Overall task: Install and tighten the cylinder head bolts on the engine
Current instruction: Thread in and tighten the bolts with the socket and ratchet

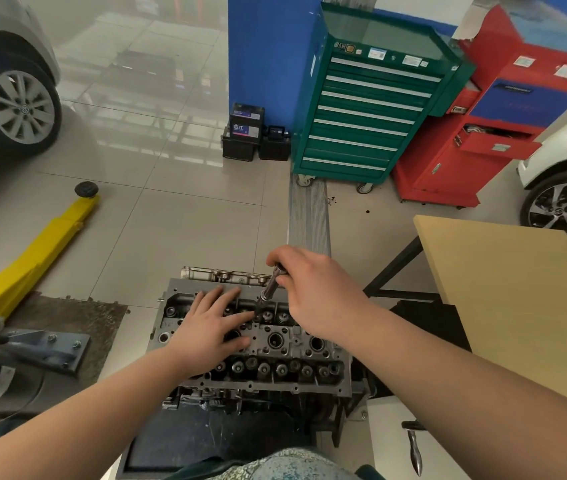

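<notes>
A grey cylinder head [275,344] sits on the engine in front of me, its valve springs and round bores facing up. My left hand [214,320] lies flat on the head's far left part, fingers straight and spread. My right hand [313,292] grips the top of a dark metal socket wrench [270,289]. The tool stands tilted, its lower end down in the far row of the head, just right of my left fingertips. The bolt under the tool is hidden.
A yellow lift arm [32,258] lies on the floor at left, beside a car wheel [20,105]. A green tool cabinet [368,109] and red cabinet [483,133] stand behind. A wooden table [504,292] is at right. A hand tool [413,448] lies at lower right.
</notes>
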Demonstrator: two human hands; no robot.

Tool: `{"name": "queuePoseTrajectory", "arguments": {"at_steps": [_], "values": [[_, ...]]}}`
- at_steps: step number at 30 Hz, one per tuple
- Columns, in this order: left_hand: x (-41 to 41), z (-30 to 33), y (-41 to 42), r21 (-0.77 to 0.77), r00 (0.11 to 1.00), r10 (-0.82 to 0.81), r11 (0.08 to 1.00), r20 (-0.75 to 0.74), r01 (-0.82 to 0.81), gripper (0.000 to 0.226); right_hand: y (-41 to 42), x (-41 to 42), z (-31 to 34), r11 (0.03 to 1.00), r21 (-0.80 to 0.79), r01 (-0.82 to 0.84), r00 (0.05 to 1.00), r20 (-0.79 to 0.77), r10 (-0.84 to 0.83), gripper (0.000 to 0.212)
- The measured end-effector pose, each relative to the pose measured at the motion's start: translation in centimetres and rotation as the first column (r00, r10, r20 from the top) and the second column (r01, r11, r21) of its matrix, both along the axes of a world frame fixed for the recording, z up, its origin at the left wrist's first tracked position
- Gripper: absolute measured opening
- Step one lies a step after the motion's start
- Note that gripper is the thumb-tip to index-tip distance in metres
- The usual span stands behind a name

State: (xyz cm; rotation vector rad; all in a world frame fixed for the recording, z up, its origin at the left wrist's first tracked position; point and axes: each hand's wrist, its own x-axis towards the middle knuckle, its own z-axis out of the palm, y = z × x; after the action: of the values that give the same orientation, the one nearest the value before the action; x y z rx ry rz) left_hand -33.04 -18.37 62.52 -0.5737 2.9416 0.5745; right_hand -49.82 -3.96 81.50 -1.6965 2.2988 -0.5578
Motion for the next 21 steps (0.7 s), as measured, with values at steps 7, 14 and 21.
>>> {"name": "queuePoseTrajectory", "arguments": {"at_steps": [7, 14, 21], "values": [[-0.08, -0.12, 0.04, -0.002, 0.999, -0.001, 1.000, 0.038, 0.001, 0.065, -0.23, 0.26, -0.08, 1.000, 0.023, 0.006, 1.000, 0.001, -0.006, 0.031], [-0.09, -0.29, 0.01, -0.005, 0.999, -0.006, 1.000, 0.051, 0.006, 0.066, -0.29, 0.57, -0.03, 0.999, 0.052, -0.012, 1.000, -0.018, 0.013, 0.037], [-0.09, -0.12, 0.10, 0.002, 0.999, -0.007, 1.000, 0.048, 0.007, 0.067, -0.57, 0.94, 0.06, 0.988, 0.124, -0.094, 0.991, -0.079, 0.104, 0.037]]}}
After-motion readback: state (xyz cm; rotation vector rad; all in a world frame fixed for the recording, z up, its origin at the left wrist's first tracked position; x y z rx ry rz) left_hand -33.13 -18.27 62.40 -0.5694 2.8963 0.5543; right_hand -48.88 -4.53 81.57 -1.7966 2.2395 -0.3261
